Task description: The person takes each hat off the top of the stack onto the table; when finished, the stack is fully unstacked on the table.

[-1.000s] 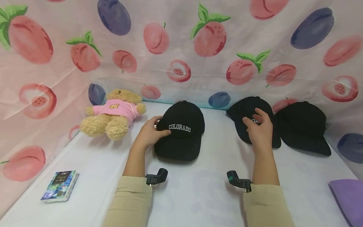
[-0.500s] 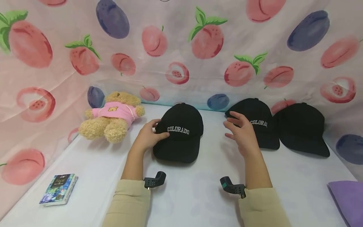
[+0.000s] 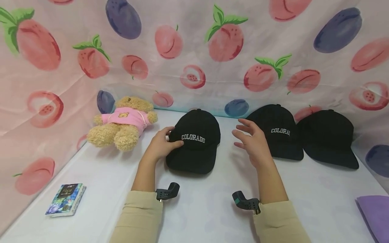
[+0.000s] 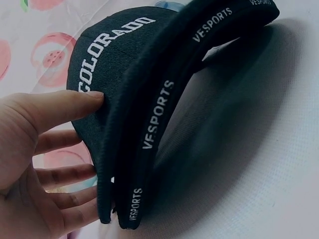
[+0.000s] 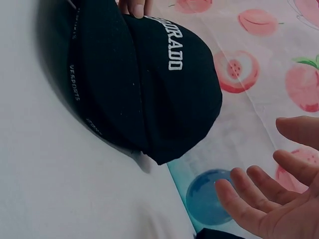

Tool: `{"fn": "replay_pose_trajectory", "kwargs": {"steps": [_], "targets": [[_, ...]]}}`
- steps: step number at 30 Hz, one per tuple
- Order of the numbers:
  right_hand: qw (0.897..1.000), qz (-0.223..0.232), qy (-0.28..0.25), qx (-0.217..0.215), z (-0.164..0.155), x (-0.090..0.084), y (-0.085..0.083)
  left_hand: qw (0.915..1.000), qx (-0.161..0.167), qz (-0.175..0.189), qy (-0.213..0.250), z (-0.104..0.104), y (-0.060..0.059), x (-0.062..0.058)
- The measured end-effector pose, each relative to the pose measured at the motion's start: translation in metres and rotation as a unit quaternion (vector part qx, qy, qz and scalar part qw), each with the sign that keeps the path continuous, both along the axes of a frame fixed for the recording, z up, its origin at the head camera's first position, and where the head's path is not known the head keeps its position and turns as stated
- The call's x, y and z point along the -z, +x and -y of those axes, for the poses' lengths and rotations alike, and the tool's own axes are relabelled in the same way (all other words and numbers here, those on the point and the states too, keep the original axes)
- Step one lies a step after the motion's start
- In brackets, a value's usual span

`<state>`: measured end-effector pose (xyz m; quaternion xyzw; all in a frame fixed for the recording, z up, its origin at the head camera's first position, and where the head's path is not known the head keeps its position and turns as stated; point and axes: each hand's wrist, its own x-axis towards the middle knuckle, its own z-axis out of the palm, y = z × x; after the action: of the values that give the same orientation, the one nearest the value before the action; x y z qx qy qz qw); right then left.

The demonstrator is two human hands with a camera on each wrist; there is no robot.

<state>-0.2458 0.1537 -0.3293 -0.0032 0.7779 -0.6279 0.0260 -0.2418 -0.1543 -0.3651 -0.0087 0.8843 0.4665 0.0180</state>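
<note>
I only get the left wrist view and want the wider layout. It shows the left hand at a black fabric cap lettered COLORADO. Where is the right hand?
Observer: The right hand hovers with spread fingers just right of that black COLORADO cap, touching nothing.
Operator: Any other caps?
Observer: Yes, further right lie a second COLORADO cap and a plain black cap.
Operator: What is on the other side?
Observer: A tan plush teddy bear in a pink shirt lies left of the left hand.
</note>
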Motion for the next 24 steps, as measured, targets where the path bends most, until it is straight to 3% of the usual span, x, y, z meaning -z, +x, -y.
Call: {"fn": "replay_pose_trajectory", "kwargs": {"steps": [13, 24], "targets": [[0.999, 0.012, -0.008, -0.033, 0.013, 0.006, -0.002, 1.0000, -0.002, 0.006, -0.005, -0.003, 0.002, -0.002], [0.996, 0.059, -0.003, -0.074, 0.026, 0.016, -0.004, 0.9999, -0.006, 0.008, -0.004, -0.003, 0.002, -0.004]]}}
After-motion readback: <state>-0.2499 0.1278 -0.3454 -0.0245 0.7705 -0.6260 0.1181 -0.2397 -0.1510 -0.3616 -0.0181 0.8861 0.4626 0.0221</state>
